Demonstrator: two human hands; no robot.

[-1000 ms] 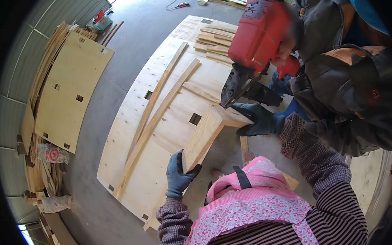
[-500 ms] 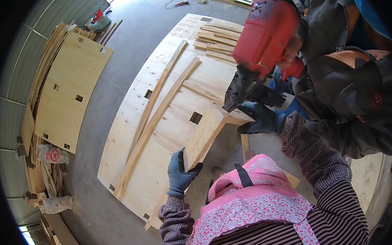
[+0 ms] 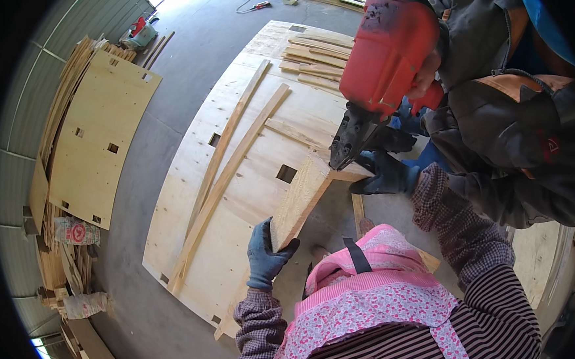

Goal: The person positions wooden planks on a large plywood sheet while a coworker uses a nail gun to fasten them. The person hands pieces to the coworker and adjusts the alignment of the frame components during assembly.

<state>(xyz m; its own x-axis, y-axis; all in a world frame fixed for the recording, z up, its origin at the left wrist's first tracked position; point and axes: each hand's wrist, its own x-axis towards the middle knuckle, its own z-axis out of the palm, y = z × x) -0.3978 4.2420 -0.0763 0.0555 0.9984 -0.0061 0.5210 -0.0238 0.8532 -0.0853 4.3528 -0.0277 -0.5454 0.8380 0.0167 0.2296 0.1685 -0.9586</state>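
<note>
My left hand (image 3: pixel 267 254), in a blue-grey work glove, is closed round the near left end of a wooden board (image 3: pixel 300 198). The board joins a second, shorter wooden piece (image 3: pixel 350 174) at a corner. My right hand (image 3: pixel 384 173), in the same kind of glove, grips that shorter piece at its right end, partly hidden behind it and the tool. A co-worker at the right holds a red nail gun (image 3: pixel 385 55) by its handle. Its black nose (image 3: pixel 348 143) rests on the corner where the two pieces meet, right beside my right hand.
A large plywood panel (image 3: pixel 189 179) with square holes lies before me, bearing long wooden strips (image 3: pixel 234 176) and a pile of slats (image 3: pixel 316 54). Stacked plywood sheets (image 3: pixel 94 138) lean along the left wall. The co-worker's body (image 3: pixel 495 134) fills the right side.
The nail gun's nose has shifted slightly down onto the corner joint. Both my hands keep their hold on the wood, and the whole view has shifted a little.
</note>
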